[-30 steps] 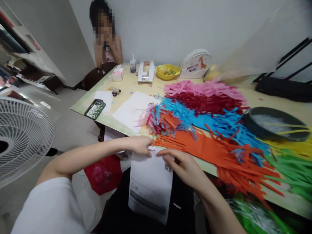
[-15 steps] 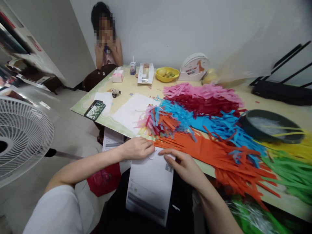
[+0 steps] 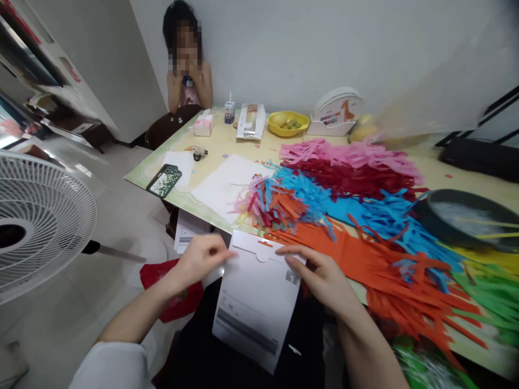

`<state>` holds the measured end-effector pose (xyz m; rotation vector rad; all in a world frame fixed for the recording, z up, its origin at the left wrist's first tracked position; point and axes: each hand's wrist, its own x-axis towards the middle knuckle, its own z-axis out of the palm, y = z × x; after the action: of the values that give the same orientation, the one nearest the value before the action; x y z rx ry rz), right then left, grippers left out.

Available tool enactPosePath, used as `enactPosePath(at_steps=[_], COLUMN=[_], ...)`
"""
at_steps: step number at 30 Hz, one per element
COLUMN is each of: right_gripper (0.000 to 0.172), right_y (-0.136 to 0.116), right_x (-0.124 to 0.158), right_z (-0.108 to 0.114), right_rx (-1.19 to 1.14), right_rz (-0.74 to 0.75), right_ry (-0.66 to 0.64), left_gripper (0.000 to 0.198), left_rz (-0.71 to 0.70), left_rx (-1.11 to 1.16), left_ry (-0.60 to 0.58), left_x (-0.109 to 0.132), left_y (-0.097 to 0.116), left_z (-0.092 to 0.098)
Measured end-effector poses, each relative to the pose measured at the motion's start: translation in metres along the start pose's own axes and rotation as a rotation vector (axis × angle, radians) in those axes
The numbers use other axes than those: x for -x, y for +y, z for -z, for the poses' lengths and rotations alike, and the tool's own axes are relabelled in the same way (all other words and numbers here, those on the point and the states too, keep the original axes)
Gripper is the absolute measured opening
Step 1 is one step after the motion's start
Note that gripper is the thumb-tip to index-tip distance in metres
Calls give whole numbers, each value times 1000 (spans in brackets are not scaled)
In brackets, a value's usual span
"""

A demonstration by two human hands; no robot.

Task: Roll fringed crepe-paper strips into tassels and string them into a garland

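Observation:
A flat white packet [image 3: 253,302] with a slotted hang hole and a rounded tuck flap at its top stands over my lap, printed side toward me. My right hand [image 3: 318,273] grips its upper right corner, thumb in front near a grey square marked 1. At the upper left edge, my left hand [image 3: 203,260] has thumb and forefinger pinched together, their tips overlapping the edge and blurred. Just beyond the packet, fringed orange paper [image 3: 344,248] lies on the table, beside a bunch of mixed coloured strips [image 3: 275,200].
Blue [image 3: 352,208], dark red [image 3: 348,178] and pink fringed paper [image 3: 348,156] lie behind, near a dark bowl [image 3: 430,213]. A phone [image 3: 164,181] lies by the table's left edge. A fan [image 3: 44,227] stands left. A person [image 3: 188,81] sits at the far end.
My left hand has moved from the packet's top flap to its left edge, uncovering the hang hole. My right hand still holds the upper right corner. The view has shifted slightly left.

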<state>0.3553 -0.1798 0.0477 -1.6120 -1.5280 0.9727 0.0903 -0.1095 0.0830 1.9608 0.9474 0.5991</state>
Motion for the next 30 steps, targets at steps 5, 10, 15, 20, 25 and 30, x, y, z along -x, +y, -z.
enactPosePath(at_steps=[5,10,15,20,25,30], right_gripper=[36,38,42,33,21,20], right_y=[-12,-9,0,-9,-29,-35], right_x=[2,5,8,6,2,0], right_z=[-1,0,-8,-8,-9,-23], right_rx=[-36,-234,-425,-139,-3,97], right_rz=[49,-23,-60,50,145,205], right_ry=[31,-30,-14,122,27,-5], left_gripper=[34,40,43,29,24,29], left_rz=[219,302,317,133,-71,-77], left_rx=[439,713,833,443,60,-77], left_ry=[210,276,314,359,253,253], left_x=[-25,-26,-24,-29,-23,-27], left_y=[-24,-22,-17,-10,6,11], left_z=[-17,-27,-30,-24,-21,-25])
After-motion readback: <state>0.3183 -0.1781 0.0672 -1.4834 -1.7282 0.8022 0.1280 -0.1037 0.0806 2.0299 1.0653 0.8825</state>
